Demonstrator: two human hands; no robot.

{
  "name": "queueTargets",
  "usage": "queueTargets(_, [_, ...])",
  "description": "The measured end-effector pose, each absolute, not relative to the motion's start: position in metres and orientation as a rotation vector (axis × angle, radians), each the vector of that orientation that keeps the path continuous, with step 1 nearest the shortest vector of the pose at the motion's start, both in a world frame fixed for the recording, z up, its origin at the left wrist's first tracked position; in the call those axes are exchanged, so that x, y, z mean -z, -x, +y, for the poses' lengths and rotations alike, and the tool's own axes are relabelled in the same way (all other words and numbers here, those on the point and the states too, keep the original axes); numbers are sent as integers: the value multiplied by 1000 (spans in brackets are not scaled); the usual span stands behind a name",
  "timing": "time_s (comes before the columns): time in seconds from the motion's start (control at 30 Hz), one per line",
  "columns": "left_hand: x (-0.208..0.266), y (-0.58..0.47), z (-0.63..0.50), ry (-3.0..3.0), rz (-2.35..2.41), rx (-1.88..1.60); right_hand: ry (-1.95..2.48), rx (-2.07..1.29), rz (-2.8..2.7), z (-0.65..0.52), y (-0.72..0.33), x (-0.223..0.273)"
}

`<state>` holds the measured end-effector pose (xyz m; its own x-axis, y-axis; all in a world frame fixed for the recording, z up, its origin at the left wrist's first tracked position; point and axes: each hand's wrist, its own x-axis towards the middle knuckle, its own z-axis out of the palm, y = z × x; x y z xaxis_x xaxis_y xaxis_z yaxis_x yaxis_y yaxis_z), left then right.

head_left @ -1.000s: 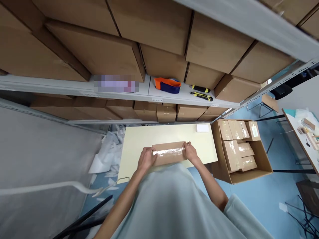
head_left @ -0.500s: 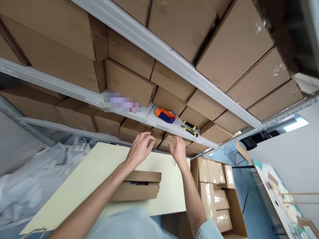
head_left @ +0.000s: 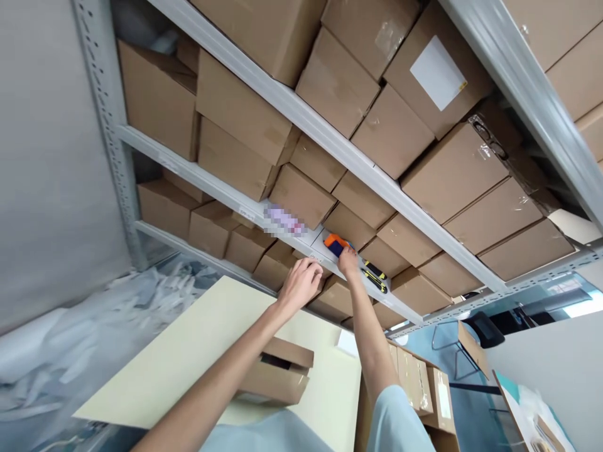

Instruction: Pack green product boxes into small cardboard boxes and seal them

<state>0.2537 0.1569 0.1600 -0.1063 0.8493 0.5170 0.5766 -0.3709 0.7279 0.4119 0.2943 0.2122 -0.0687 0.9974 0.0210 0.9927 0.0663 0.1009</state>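
Observation:
At the shelf my right hand has its fingers closed on the right end of an orange and dark-blue tape dispenser. The dispenser still rests on the shelf, and the fingertips are partly hidden. Just left and below, my left hand hovers by the shelf's front edge with loosely bent fingers, holding nothing. Two black-and-yellow utility knives lie right of my right hand. Below my forearms, a brown cardboard box with a gap along its top sits on the pale table.
Cardboard boxes fill the rack's levels above and behind the hands. A blurred-out item lies left on the shelf. A large carton of smaller boxes stands right of the table. White sheeting is heaped at the left.
My right hand has reached up to the shelf and closed on the tape dispenser. My left hand has moved nearer the shelf edge. The view has shifted.

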Motion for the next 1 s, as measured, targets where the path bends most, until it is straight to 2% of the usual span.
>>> queueTargets(0.23, [-153,-243,127,-1839,1533,-1384,-2113,-116,2260,277,-421,-210])
queueTargets(0.33, [-145,-234,107,-1781,1455,-1363,-2204,23,2453,244,-433,-195])
queueTargets(0.43, [-130,-226,80,-1657,1387,-1315,-2391,452,2728,184,-443,-165])
queueTargets(0.53, [-112,-225,48,-1503,1354,-1227,-2397,1154,2857,106,-442,-129])
queueTargets(0.63, [-94,-228,14,-1369,1295,-1135,-2317,1806,2652,32,-428,-99])
queueTargets(0.7, [-81,-229,-8,-1275,1259,-1103,-2353,2000,2468,-5,-418,-85])
queueTargets(1.0, [-42,-221,-57,-1105,1173,-914,-2370,1948,2231,-49,-401,-61])
